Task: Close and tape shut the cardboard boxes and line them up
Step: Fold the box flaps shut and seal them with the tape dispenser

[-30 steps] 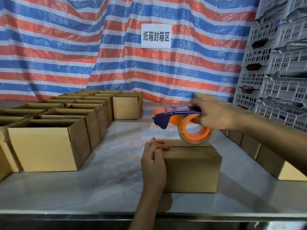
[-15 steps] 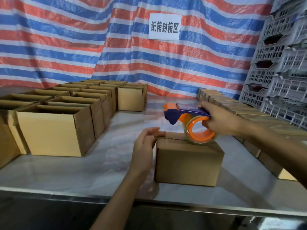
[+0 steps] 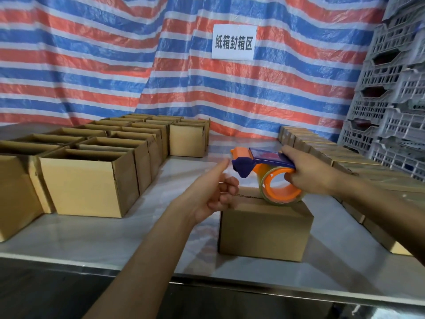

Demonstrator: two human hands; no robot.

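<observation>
Right hand (image 3: 308, 173) grips orange-and-blue tape dispenser (image 3: 271, 157), its roll resting on the closed cardboard box (image 3: 264, 229) beneath. Left hand (image 3: 211, 192) just beside: one finger straight, others loosely curled, empty. Sign (image 3: 233, 42) beyond reads "纸箱封箱区".

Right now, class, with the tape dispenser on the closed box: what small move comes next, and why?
Probably the left hand should pull tape from the front of the tape dispenser onto the box. The right hand grips the dispenser, its roll rests on the box top, and the left forefinger points at that front.
</observation>
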